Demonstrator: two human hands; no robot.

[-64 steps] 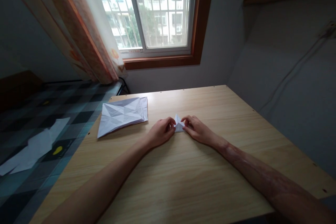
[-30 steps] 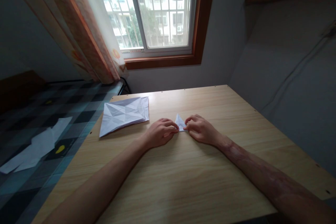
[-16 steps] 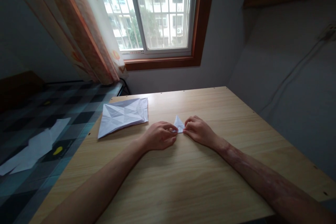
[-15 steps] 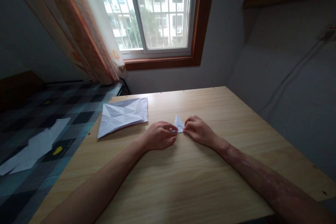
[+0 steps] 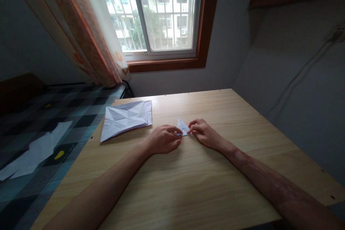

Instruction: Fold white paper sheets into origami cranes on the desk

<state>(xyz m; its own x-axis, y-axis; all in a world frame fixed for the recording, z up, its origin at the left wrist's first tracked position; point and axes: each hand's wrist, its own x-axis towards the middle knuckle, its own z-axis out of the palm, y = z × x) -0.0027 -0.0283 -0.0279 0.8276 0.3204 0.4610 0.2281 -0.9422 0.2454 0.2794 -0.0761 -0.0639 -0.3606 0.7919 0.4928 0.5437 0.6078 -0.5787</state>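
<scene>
A small piece of white paper (image 5: 183, 126), folded to a triangle with its point away from me, lies on the wooden table (image 5: 205, 183). My left hand (image 5: 165, 138) pinches its lower left corner between thumb and fingers. At the lower right corner, my right hand (image 5: 202, 132) has its fingertips closed on the paper's edge. Both fingertips cover parts of the fold, so the corners are partly hidden.
Creased white sheets (image 5: 126, 118) lie stacked at the table's back left. More white paper (image 5: 40, 151) rests on the checked bed (image 5: 88, 97) to the left. Beyond the table are a window (image 5: 167, 14) and a curtain (image 5: 88, 32).
The folded paper has turned slightly, its tip shifting a little to the left. My right fingers have moved slightly over its right corner; my left hand stays nearly still.
</scene>
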